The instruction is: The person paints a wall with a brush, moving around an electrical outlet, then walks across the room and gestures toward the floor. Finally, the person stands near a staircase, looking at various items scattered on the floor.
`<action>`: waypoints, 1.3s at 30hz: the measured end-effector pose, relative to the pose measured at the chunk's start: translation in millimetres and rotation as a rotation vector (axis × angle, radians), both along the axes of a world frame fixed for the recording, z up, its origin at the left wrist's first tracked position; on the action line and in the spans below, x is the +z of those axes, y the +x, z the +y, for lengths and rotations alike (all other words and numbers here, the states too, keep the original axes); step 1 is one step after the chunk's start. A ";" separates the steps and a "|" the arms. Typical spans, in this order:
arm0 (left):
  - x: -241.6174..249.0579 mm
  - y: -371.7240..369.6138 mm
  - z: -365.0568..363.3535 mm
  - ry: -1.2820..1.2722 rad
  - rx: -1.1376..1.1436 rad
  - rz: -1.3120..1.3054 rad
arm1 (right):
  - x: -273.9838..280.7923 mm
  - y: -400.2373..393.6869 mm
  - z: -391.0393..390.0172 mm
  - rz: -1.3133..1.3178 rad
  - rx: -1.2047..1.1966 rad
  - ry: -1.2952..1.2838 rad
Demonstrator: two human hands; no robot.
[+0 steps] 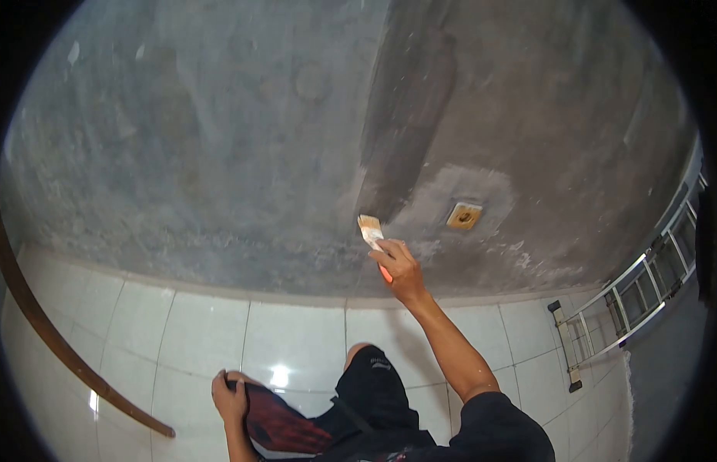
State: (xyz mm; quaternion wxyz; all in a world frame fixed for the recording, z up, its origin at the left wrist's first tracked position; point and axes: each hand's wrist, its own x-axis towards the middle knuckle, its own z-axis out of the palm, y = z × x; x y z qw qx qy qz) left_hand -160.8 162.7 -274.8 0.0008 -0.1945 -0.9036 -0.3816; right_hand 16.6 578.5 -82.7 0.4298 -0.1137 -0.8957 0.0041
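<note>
My right hand [398, 268] is wrapped round the orange and white handle of a paintbrush [371, 231]. The brush's pale bristles touch the grey wall [266, 138], at the lower left end of a darker, wet-looking strip [408, 100] that runs up the wall. To the right of the brush is a yellowish wall socket [465, 216] with a lighter patch around it. My left hand [230, 394] rests on my left knee, its fingers bent over the knee and partly hidden, with nothing seen in it.
An aluminium ladder [643, 289] leans at the right, its foot on the white tiled floor [297, 331]. A curved brown wooden piece [73, 368] crosses the lower left. My bent legs are below the wall's base.
</note>
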 end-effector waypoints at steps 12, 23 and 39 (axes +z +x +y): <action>-3.7 -1.0 7.8 0.005 0.011 0.001 | 341.1 7.3 69.2 0.369 -0.170 0.851; -0.8 1.6 8.9 0.023 0.024 -0.026 | 250.8 34.2 60.1 -0.154 -0.119 0.638; -1.0 2.3 14.2 -0.008 0.036 0.045 | 289.7 15.7 70.3 -0.126 -0.140 0.672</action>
